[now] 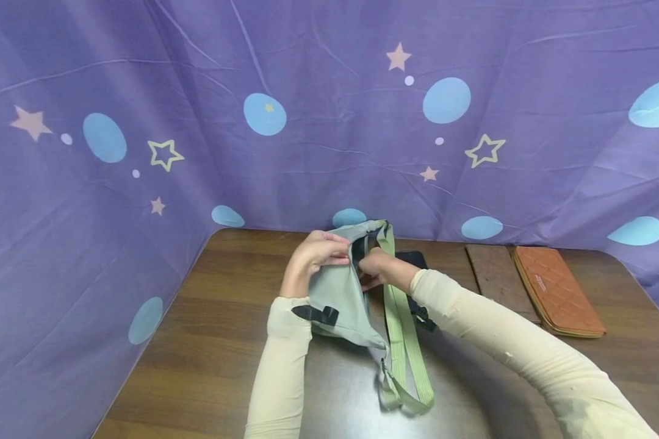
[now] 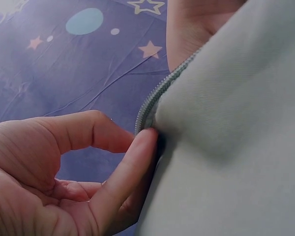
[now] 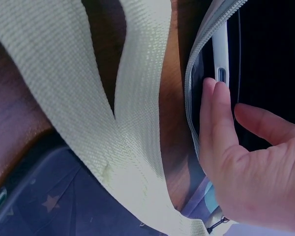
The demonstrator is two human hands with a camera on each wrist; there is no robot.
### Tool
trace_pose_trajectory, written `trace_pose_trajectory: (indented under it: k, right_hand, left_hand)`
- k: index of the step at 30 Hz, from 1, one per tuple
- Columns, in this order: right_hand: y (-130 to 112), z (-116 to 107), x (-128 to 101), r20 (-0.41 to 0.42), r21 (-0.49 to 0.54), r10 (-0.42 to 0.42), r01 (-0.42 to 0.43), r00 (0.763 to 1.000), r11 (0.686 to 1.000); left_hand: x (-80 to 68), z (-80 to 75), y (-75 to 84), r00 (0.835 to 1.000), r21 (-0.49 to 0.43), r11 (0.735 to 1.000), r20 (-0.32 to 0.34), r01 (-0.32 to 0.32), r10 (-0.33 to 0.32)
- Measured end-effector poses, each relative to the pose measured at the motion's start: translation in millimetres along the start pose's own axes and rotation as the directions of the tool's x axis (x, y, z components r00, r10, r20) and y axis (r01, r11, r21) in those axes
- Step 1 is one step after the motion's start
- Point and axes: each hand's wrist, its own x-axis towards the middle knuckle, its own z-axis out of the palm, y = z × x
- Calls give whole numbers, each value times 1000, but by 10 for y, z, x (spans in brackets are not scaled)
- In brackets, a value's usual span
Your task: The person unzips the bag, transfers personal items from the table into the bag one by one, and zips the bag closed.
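Observation:
A pale grey-green bag (image 1: 337,292) stands on the table, its zipped mouth spread apart. My left hand (image 1: 318,253) pinches the bag's zipper edge (image 2: 152,101) between thumb and finger. Inside the mouth is my right hand (image 1: 381,268), partly hidden by the bag in the head view. From the right wrist, its fairly straight fingertips touch the end of a slim white device (image 3: 220,49) with a port, against the inner wall; the thumb stands apart from it. Along the bag's right side hangs a light green webbing strap (image 1: 398,329).
A dark, glossy flat thing (image 3: 54,191) lies beyond the strap, partly covered. A black buckle (image 1: 424,318) is near it. At the table's right lie a brown wallet (image 1: 500,277) and an orange quilted zip wallet (image 1: 557,289). A purple curtain (image 1: 329,171) closes off the back.

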Motion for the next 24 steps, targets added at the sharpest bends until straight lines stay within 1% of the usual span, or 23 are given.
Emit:
trace_pose_trajectory:
  k: [6,11,16,24]
  right_hand:
    - [-20,-28,-5,26,14,26,-26,999,1000]
    - [-27,-45,-18,34,37,31,-32,999,999]
    - [-7,-52,-15,35,34,32,-33,999,999]
    - [-14,-88,-44,78,22,40,-42,996,999]
  left_hand:
    - [10,-5,6,1000,19,1000,-5,10,-10]
    - [20,-7,-1,1000,24,1000,-14,-4,4]
    - [38,-4,-8,1000,28,1000,-9,-12,12]
    - [47,6,-10,1000,44,999,0,-6,6]
